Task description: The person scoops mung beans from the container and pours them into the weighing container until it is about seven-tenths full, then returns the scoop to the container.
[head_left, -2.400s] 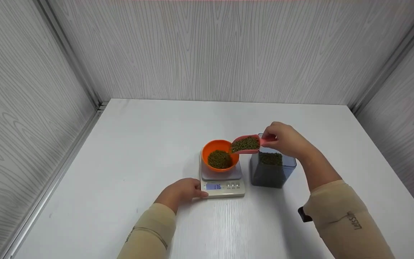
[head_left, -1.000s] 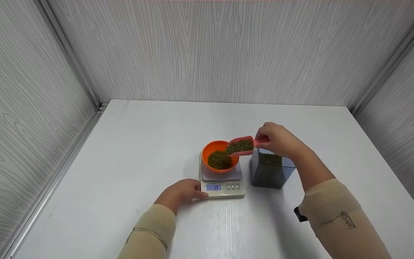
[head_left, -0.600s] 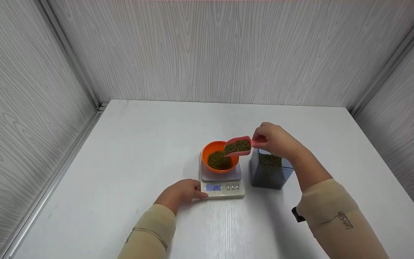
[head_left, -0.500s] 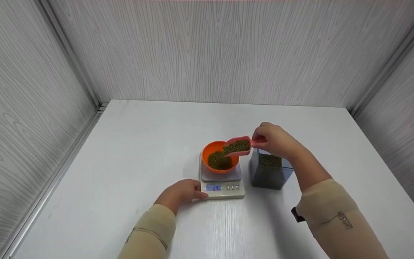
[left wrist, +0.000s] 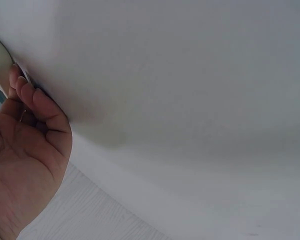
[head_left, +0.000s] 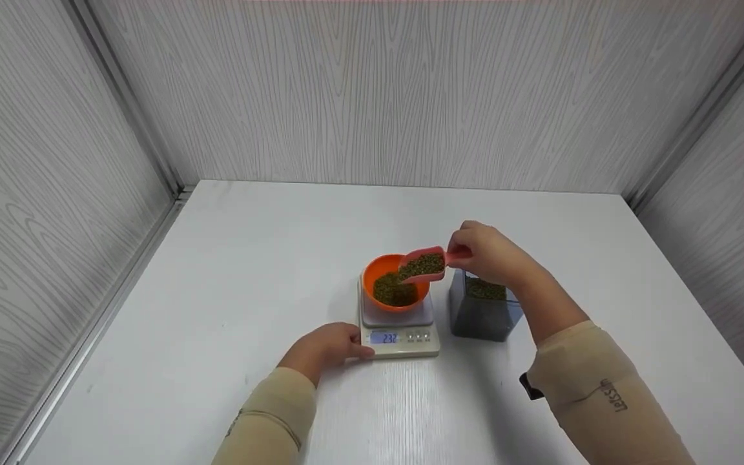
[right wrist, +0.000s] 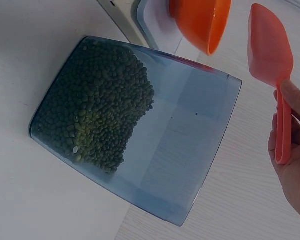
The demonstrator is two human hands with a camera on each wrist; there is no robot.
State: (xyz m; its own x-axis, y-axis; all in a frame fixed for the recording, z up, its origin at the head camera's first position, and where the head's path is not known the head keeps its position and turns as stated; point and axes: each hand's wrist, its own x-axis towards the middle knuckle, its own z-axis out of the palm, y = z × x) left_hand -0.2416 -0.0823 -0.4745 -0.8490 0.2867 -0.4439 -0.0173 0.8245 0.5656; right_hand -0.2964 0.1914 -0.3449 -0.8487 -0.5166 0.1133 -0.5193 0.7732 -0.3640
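- Closest to the camera: two beige sleeves [head_left: 268, 413], one per arm, with some handwriting on the right one and a small black thing [head_left: 530, 387] at its inner edge.
- Left hand [head_left: 330, 345] is on the near left corner of the scale [head_left: 404, 349]. Its grip is pinching that corner, thumb at the front edge and fingers curled against the side.
- Scale's display [head_left: 383, 338] is lit and looks like 232, though the digits are pretty tiny.
- Just right of the scale, not touching it, there's a see-through bluish container [head_left: 478, 325] standing upright, part filled with small green beans [right wrist: 100, 95].
- Orange bowl [head_left: 378, 266] sits on the scale's platform with a pile of the same beans in the bottom.
- Pink scoop [right wrist: 270, 47] is loaded with beans too, held up with its lip over the right side of the bowl.
- Right hand [head_left: 491, 254] is up above the far part of the container, its grip pinching the scoop's handle, thumb laid along it.
- All this is on a white surface [head_left: 268, 258], with a grey wood-grain wall [head_left: 372, 90] behind it.
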